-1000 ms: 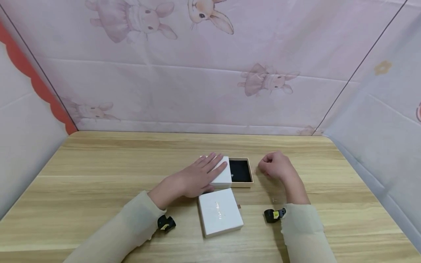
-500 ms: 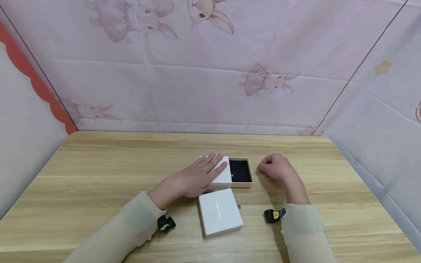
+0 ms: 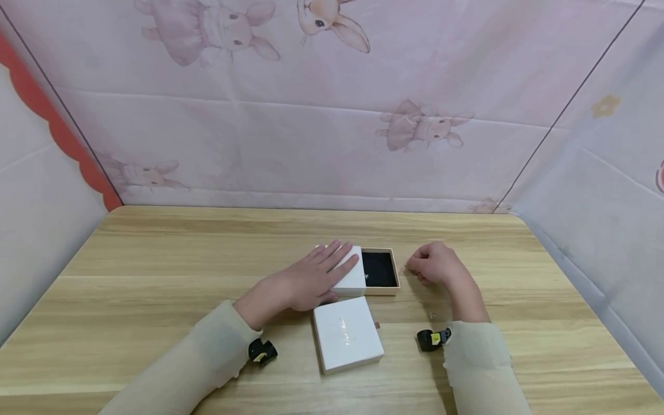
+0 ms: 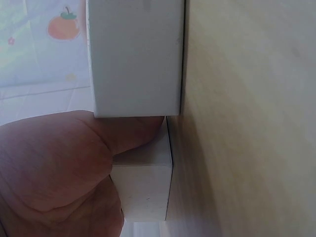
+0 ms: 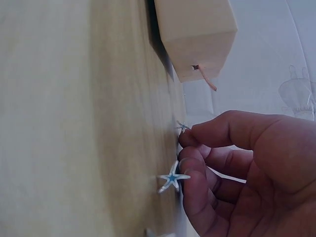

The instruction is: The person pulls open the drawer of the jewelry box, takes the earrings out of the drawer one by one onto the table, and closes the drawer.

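Note:
My left hand (image 3: 311, 282) lies across the white sleeve (image 3: 354, 274) of a drawer box, fingers straight and spread, thumb down at its side. From this sleeve a cream drawer (image 3: 397, 271) sticks out to the right, lined with a black pad (image 3: 380, 268) bearing a small pale star shape. Just right of the drawer, my right hand (image 3: 434, 265) pinches a tiny starfish-shaped piece (image 5: 183, 127) between thumb and forefinger. A second white starfish piece (image 5: 173, 178) with a blue centre shows by the other fingertips; whether they touch it I cannot tell.
A second white box (image 3: 349, 334) with gold lettering sits in front of the drawer box, slightly turned. A small thin item (image 3: 433, 315) lies on the wooden table (image 3: 181, 253) near my right wrist. Printed fabric walls (image 3: 290, 144) enclose the table's back and sides.
The fingertips of my right hand have shifted very slightly beside the drawer. My left hand and both boxes stay where they were.

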`<state>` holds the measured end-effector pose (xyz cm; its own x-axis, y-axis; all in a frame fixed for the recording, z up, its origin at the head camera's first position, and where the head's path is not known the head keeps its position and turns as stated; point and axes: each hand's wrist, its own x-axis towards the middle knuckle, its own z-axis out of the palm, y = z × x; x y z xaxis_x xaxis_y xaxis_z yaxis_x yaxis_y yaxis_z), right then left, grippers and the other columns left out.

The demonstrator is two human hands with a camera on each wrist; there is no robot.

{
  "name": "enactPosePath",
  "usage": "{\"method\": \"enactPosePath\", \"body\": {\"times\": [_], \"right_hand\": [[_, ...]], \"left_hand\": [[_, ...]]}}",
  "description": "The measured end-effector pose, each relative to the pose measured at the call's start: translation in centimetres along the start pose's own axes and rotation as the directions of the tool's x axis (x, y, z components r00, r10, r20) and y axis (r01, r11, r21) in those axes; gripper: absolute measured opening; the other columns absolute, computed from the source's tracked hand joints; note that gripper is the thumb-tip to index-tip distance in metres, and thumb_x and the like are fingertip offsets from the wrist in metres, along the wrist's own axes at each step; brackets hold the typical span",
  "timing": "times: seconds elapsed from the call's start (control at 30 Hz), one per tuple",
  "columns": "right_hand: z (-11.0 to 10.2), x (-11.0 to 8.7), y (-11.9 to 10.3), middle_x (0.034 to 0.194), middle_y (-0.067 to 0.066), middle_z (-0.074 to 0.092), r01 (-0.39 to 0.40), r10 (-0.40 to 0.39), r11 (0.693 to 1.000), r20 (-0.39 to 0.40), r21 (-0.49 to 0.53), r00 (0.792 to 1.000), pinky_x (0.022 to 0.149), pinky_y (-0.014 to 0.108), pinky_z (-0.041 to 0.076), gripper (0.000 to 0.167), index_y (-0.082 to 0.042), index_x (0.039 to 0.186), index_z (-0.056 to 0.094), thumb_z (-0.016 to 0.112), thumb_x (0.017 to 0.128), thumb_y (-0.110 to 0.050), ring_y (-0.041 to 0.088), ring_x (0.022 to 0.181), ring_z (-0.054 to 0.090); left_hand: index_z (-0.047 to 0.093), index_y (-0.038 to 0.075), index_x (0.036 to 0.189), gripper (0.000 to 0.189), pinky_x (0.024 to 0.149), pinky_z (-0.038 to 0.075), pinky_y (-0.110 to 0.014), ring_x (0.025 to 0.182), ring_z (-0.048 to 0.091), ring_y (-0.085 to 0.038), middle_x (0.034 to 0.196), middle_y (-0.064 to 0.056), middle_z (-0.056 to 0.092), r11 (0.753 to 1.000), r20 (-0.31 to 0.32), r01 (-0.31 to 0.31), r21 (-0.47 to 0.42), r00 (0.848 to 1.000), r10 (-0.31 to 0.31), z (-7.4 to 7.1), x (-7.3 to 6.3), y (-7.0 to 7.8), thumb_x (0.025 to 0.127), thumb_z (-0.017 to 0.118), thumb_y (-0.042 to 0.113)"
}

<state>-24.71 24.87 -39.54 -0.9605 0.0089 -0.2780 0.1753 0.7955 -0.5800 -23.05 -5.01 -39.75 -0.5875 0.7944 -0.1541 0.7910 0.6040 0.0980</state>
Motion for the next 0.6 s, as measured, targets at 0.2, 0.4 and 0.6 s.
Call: {"method": "enactPosePath", "body": {"times": [0.2,0.4,0.6], "right_hand": [[-0.1,-0.1,0.0,0.071,0.004,0.064,0.007,-0.007,1.0,0.005,-0.004,1.0,0.062,0.027,0.052,0.021,-0.004,0.085,0.07,0.059,0.094,-0.019,0.015,0.064,0.06],[-0.5,-0.4,-0.3,0.074,0.005,0.065,0.028,-0.029,0.998,-0.022,-0.049,0.999,0.063,0.029,0.048,0.019,-0.005,0.087,0.07,0.055,0.091,-0.016,0.018,0.069,0.059],[-1.0,-1.1,-1.5,0.092,0.009,0.066,0.113,-0.126,0.984,-0.088,-0.137,0.988,0.065,0.032,0.045,0.024,-0.006,0.095,0.072,0.052,0.091,-0.018,0.022,0.078,0.056]], "left_hand": [[0.003,0.012,0.162,0.077,0.124,0.012,-0.05,0.155,-0.001,-0.034,0.168,-0.014,-0.004,1.0,0.003,0.001,-0.001,1.0,-0.001,0.0,-0.1,0.0,0.104,0.051,0.033],[0.002,0.012,0.161,0.077,0.124,0.011,-0.049,0.155,-0.001,-0.034,0.168,-0.014,-0.005,1.0,0.008,0.0,0.007,1.0,0.0,0.0,-0.1,-0.1,0.104,0.05,0.034],[0.006,0.01,0.161,0.076,0.124,0.012,-0.05,0.154,0.0,-0.035,0.168,-0.016,-0.003,1.0,-0.002,-0.008,0.002,1.0,0.008,-0.2,-0.1,0.0,0.104,0.049,0.034]]}}
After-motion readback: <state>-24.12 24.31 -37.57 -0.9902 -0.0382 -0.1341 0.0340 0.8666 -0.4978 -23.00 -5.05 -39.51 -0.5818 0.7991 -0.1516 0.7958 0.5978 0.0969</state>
